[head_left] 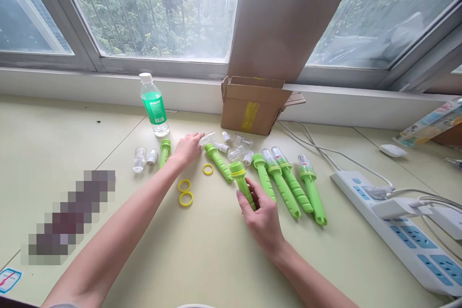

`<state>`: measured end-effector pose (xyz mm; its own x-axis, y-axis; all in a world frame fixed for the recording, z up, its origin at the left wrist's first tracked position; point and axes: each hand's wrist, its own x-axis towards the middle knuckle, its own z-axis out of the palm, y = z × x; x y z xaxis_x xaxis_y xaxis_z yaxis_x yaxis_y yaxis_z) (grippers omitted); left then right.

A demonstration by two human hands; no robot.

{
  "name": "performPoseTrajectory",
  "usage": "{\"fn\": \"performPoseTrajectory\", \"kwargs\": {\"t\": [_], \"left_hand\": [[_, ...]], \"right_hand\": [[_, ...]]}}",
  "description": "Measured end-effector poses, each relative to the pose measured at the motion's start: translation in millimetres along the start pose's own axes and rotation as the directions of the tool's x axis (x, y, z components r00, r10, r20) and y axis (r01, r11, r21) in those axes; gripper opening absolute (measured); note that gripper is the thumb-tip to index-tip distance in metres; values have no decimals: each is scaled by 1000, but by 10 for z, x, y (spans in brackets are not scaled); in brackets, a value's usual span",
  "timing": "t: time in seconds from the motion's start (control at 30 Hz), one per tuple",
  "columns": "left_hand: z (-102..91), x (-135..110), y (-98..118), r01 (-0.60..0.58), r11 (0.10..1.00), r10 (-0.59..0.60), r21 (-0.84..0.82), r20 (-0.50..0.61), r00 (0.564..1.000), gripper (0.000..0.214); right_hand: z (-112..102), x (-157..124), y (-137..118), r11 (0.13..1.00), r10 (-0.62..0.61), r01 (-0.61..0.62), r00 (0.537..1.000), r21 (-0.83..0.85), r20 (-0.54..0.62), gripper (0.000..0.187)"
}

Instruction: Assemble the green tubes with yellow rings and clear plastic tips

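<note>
My right hand grips a green plastic handle by its lower end, threaded end up, just above the table. My left hand reaches forward with its fingers on a clear plastic cap. Whether it grips the cap I cannot make out. Another green handle lies between the hands. Three yellow rings lie on the table near my left forearm. To the right lie several green handles with clear caps fitted.
A green-labelled water bottle stands at the back left. An open cardboard box sits against the window sill. Loose clear caps and a green handle lie left. A white power strip with cables runs along the right.
</note>
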<state>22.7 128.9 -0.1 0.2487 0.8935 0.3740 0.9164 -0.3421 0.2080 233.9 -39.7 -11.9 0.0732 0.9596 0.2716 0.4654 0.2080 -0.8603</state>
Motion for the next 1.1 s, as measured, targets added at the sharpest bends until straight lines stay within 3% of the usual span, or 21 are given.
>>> {"fn": "performPoseTrajectory", "kwargs": {"t": [0.17,0.3,0.37,0.43,0.53,0.67,0.87,1.1], "left_hand": [[41,7,-40,52,998,-52,-18,-21,998,31],[-112,-155,-21,79,995,-87,-65,-135,987,35],[-242,-295,36,114,964,-181,-239,-283,942,33],[-374,-476,135,127,918,-262,-375,-333,906,30],[-506,-775,330,135,821,-324,-554,-259,910,31],[-505,-1031,521,92,722,-305,-685,-196,932,34],[-437,-1046,483,102,640,-190,-762,-28,981,30],[-486,-1049,464,267,526,-229,-808,168,959,28]], "right_hand": [[14,-16,4,1000,-25,25,1000,-7,-10,39],[22,-25,1,998,-66,65,998,-26,-14,36],[25,-24,-6,995,-88,87,996,-48,-13,34],[28,-21,-10,988,-139,138,990,-69,-1,33],[35,-17,-2,965,-242,244,970,-95,38,34],[44,-24,34,934,-316,328,944,-140,100,40],[34,-45,64,809,-483,506,862,-300,153,43],[-31,-9,61,681,-620,601,777,-418,106,33]]}}
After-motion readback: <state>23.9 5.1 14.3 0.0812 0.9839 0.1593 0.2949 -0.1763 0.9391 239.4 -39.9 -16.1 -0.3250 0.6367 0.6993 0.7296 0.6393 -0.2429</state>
